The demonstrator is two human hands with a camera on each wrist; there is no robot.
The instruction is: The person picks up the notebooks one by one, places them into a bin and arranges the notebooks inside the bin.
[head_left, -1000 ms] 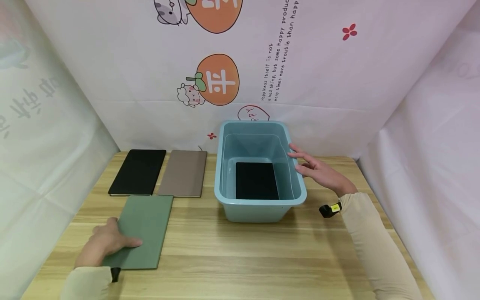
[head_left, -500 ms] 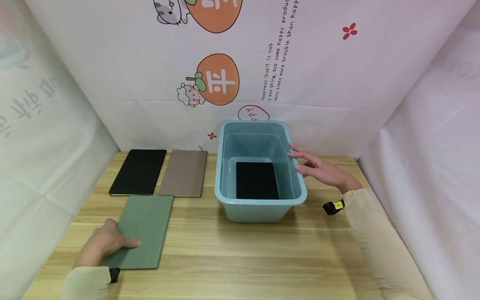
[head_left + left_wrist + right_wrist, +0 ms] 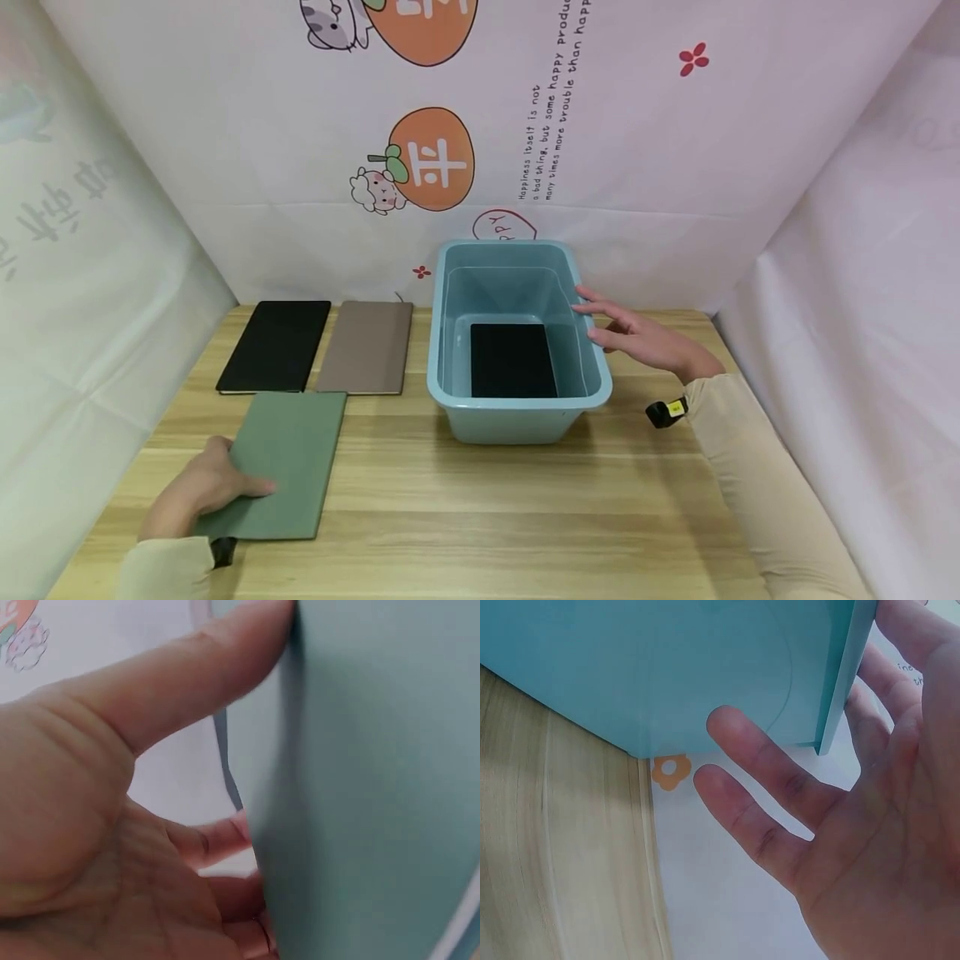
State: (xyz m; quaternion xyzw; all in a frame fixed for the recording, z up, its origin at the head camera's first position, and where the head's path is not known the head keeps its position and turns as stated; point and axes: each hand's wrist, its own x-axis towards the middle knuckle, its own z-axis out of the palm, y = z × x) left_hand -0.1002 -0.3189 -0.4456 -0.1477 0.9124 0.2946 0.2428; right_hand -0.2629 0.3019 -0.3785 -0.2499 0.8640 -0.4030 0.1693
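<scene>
A green notebook [image 3: 292, 467] lies at the left front of the table, and my left hand [image 3: 210, 483] grips its left edge. The left thumb rests on the cover, while the other fingers pass behind the edge in the left wrist view. At the right side of a light blue plastic tub [image 3: 498, 425], my right hand [image 3: 637, 337] touches the rim with spread, relaxed fingers. Flat on the tub's bottom is a black notebook [image 3: 512, 360]. In the right wrist view, two fingers [image 3: 750, 750] extend beside the tub's outer wall.
Behind the green notebook lie another black notebook [image 3: 276, 346] and a taupe notebook [image 3: 366, 346], side by side. A printed white cloth [image 3: 600, 150] hangs along the back and both sides of the wooden table [image 3: 480, 525].
My left thumb has drawn back slightly toward the green notebook's left edge. My right wrist has shifted a little to the right, its fingers staying at the rim. The notebooks and tub keep their places.
</scene>
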